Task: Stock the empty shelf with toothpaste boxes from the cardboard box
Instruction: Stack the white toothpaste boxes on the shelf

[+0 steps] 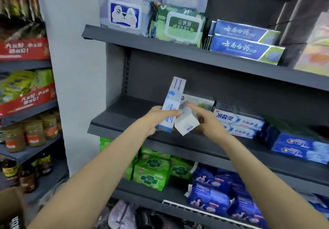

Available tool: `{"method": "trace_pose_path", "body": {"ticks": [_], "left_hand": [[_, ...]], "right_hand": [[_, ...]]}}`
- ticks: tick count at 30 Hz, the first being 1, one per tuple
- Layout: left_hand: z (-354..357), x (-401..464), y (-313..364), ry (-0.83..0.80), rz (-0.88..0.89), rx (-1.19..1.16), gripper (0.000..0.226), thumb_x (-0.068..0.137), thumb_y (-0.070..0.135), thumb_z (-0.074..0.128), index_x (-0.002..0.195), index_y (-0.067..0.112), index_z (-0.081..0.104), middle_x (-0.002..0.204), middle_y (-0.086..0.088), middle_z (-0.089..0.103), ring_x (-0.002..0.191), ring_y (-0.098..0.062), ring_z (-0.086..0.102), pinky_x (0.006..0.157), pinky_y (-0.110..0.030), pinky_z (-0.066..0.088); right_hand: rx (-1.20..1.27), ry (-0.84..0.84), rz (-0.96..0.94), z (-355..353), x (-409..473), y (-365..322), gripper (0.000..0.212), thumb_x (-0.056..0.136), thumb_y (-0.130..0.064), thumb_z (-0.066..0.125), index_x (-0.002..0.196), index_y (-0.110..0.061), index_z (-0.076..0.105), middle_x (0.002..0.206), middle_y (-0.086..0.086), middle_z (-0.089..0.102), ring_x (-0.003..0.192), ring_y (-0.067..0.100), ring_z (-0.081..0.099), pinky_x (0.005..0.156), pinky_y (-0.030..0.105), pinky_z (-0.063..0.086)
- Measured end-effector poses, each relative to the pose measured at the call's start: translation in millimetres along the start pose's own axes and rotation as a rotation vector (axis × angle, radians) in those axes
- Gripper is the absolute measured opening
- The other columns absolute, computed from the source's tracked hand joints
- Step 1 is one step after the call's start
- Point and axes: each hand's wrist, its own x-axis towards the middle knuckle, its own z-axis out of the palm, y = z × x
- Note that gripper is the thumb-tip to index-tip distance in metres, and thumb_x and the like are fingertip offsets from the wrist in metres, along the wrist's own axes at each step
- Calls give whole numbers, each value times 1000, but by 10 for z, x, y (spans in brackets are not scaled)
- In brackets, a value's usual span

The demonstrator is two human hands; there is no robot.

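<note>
My left hand (156, 117) grips a white and light-blue toothpaste box (173, 100), held nearly upright over the middle grey shelf (122, 114). My right hand (206, 120) holds a second white toothpaste box (187, 124), tilted, with its index finger stretched along the top. Behind both hands a white and green toothpaste box (201, 102) lies on the shelf. Right of it lie stacked white toothpaste boxes (238, 121) and blue Crest boxes (300, 148). A corner of the cardboard box (10, 209) shows at the bottom left.
The shelf above carries wet-wipe packs (179, 27) and blue toothpaste boxes (245, 41). Below are green packs (153, 170) and blue packs (219, 191). A second rack at the left holds jars (33, 132) and bottles (26, 175).
</note>
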Motion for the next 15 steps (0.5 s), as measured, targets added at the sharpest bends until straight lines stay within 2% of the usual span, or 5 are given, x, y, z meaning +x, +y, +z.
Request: {"method": "trace_pose_path", "body": {"ticks": [3,5,8,12,15], "left_hand": [[-15,295,48,39,-42,-97,52,78,26,76,121,4,56,97,-16,72,73,-24,72,61,-36,59],[-48,431,80,86,-49,-151,47,84,26,70,122,3,54,93,-17,72,60,-23,71,50,-30,56],[-154,638,101,192,-28,-145,35,86,23,67,113,9,51,100,-19,68,53,-23,66,42,-29,54],[-246,868,124,334,16,-89,26,86,20,68,99,11,48,98,-20,64,62,-28,63,43,-34,56],[-291,1015,118,408,71,-52,31,82,24,71,101,10,51,101,-18,66,76,-34,68,67,-47,59]], "right_hand": [[-386,86,-23,-74,459,196,50,80,-14,72,127,-25,58,125,10,52,116,21,51,94,22,39],[-400,133,47,-138,677,222,46,80,-25,72,125,-19,60,131,12,44,125,23,39,95,17,27],[-374,115,88,-210,975,229,46,87,-35,64,126,-12,56,134,9,54,122,27,50,97,29,37],[-451,75,20,-264,1213,299,57,92,-35,57,143,-17,39,143,5,47,131,25,44,99,28,35],[-480,85,-3,-242,1382,416,59,91,-33,58,145,-22,35,146,6,44,134,23,41,104,29,33]]}}
